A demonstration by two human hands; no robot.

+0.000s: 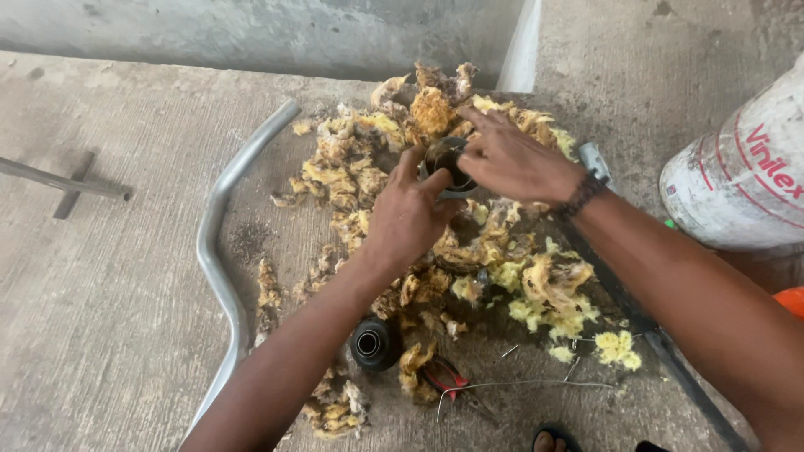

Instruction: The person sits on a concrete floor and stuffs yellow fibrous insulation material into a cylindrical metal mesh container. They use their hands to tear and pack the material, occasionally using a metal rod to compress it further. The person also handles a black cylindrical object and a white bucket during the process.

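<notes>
- A short dark metal cylinder (448,163) sits between both hands above the concrete floor (109,276), its open mouth tilted up.
- The left hand (406,213) has a closed grip on its near side; the right hand (511,159) closes fingers over its far rim.
- Yellow-brown fibrous wadding (511,276) is heaped all round under the grip, leaving little bare room.
- Left of the grip, past the wadding, lies a bent metal pipe (219,251).
- Nearer than the grip: a black rubber boot (373,343) and red-handled pliers (444,377).
- Right of the grip stands a white bucket (737,184); what it holds cannot be seen.
</notes>
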